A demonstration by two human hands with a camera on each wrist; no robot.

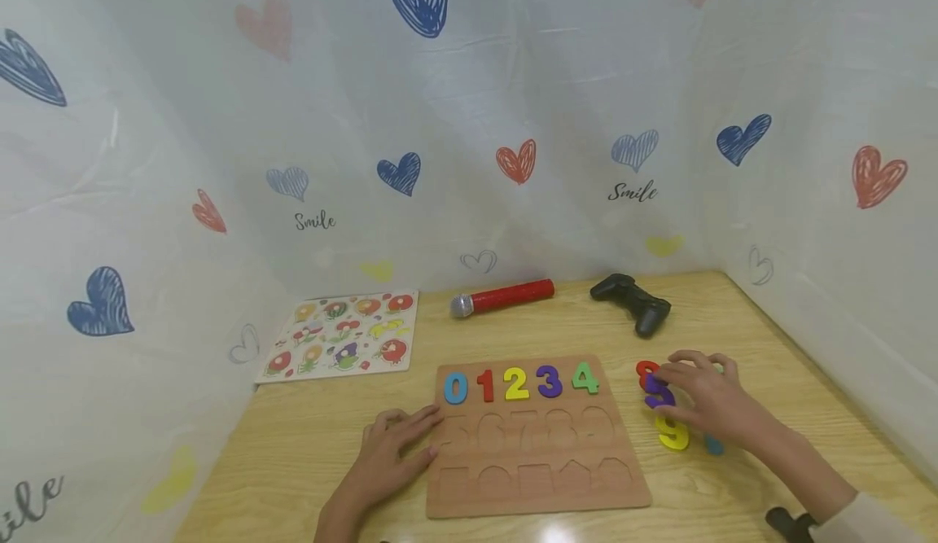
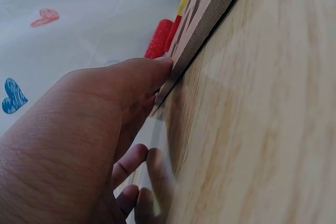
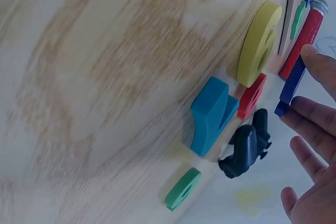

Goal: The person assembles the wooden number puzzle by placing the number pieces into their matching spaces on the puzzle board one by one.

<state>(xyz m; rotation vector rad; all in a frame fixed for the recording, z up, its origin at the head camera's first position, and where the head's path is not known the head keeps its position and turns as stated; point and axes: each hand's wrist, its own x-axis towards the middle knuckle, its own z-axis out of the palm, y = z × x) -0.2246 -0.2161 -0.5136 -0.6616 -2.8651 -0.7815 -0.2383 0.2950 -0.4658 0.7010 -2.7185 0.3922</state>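
Note:
My right hand (image 1: 714, 400) pinches a purple number 5 (image 1: 661, 395) between thumb and fingertips, held above the table; in the right wrist view the purple 5 (image 3: 293, 85) shows edge-on. Around it lie a yellow number 9 (image 1: 672, 434), a red number piece (image 1: 645, 370), a blue 7 (image 3: 211, 116) and a green number piece (image 3: 182, 189). My left hand (image 1: 392, 453) rests at the left edge of a wooden number board (image 1: 538, 478), its fingertips touching that edge. Along the board's top row sit 0, 1, 2, 3 and 4; the two lower rows show bare recesses.
Behind the board lie a red microphone (image 1: 506, 296) and a black game controller (image 1: 632, 303). A fruit puzzle board (image 1: 340, 338) is at the back left. A dark object (image 1: 790, 523) sits partly under my right forearm. Heart-printed curtains (image 1: 469, 103) enclose the table.

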